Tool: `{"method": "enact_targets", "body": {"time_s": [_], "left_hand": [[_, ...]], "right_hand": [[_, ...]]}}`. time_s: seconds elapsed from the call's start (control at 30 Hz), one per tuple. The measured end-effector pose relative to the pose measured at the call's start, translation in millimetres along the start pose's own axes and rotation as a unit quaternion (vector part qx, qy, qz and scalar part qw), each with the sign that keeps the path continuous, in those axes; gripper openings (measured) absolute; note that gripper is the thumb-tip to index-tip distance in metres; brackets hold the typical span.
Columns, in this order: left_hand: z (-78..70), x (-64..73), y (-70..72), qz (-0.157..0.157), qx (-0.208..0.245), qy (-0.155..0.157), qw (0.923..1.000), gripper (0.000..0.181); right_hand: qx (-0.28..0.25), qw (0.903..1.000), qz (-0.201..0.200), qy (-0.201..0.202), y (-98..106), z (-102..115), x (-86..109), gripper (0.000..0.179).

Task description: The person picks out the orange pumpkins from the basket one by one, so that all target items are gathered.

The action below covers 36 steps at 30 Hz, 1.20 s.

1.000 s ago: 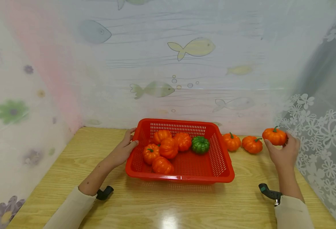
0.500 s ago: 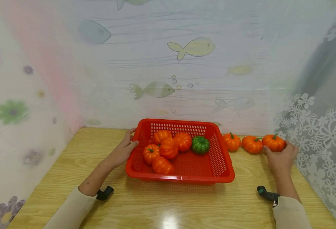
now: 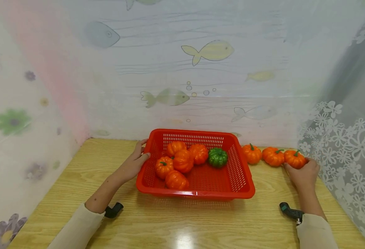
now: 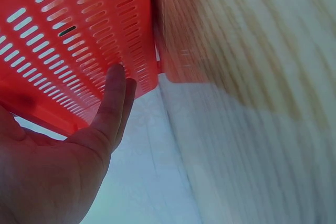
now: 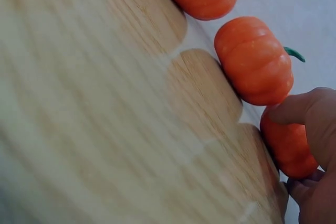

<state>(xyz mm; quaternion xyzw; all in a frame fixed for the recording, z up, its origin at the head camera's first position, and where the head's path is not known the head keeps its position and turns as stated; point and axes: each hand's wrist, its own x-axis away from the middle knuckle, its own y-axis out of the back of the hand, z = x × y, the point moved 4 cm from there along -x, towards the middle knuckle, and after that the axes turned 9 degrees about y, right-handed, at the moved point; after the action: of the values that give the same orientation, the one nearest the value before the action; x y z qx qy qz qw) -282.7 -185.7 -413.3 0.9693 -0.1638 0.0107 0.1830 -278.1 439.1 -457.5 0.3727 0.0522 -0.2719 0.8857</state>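
A red plastic basket point(image 3: 196, 193) with slotted walls stands on the table, holding several small orange pumpkins point(image 3: 183, 161) and one green pumpkin point(image 3: 218, 157). My left hand point(image 3: 134, 162) holds its left side, thumb at the rim and fingers point(image 4: 111, 103) stretched along the outer wall. At the right end of a row of orange pumpkins, my right hand point(image 3: 305, 173) grips the end pumpkin point(image 3: 294, 158) between thumb and fingers; it sits on the table. Beside it is the middle pumpkin point(image 3: 273, 156), also seen in the right wrist view point(image 5: 254, 61). A third pumpkin point(image 3: 252, 154) is nearest the basket.
The wood-grain table point(image 3: 157, 221) meets a wall covering point(image 3: 207, 76) printed with fish behind the basket and pumpkins. A flower-patterned curtain point(image 3: 350, 145) borders the right side. Dark wrist devices point(image 3: 290, 211) are worn on both arms.
My right hand has lowered the end pumpkin onto the table, then shifted it slightly left and toward me against the middle one. The left hand and basket have stayed put.
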Motion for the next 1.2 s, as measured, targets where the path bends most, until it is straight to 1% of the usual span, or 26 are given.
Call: {"method": "enact_targets", "body": {"time_s": [0.23, 0.33, 0.43, 0.57, 0.87, 1.0, 1.2], "left_hand": [[-1.1, 0.2, -0.2, -0.002, -0.001, 0.0, 1.0, 0.064], [-0.4, 0.0, -0.3, -0.004, -0.004, 0.0, 1.0, 0.064], [0.5, -0.4, -0.2, -0.007, -0.01, 0.0, 0.9999, 0.063], [1.0, -1.2, -0.3, -0.008, -0.011, 0.003, 0.9999, 0.063], [-1.8, 0.3, -0.5, 0.001, 0.0, -0.003, 1.0, 0.065], [-1.0, -0.1, -0.4, 0.001, -0.001, -0.002, 1.0, 0.064], [-0.4, -0.7, 0.1, 0.002, 0.0, -0.002, 1.0, 0.064]], "right_hand": [[0.014, 0.9995, 0.028, -0.003, 3.6, 2.0, -1.8, 0.096], [0.016, 0.9989, 0.045, 0.004, 7.2, 8.2, -3.3, 0.099], [0.028, 0.9976, 0.061, 0.021, 10.7, 18.4, -5.4, 0.099], [0.046, 0.9945, 0.072, 0.061, 14.5, 36.2, -7.7, 0.095], [0.055, 0.9849, 0.071, 0.148, 20.7, 84.6, -6.0, 0.083], [0.041, 0.9795, 0.065, 0.187, 21.9, 110.0, 0.8, 0.077], [0.013, 0.9706, 0.067, 0.231, 22.6, 142.7, 15.0, 0.073]]}}
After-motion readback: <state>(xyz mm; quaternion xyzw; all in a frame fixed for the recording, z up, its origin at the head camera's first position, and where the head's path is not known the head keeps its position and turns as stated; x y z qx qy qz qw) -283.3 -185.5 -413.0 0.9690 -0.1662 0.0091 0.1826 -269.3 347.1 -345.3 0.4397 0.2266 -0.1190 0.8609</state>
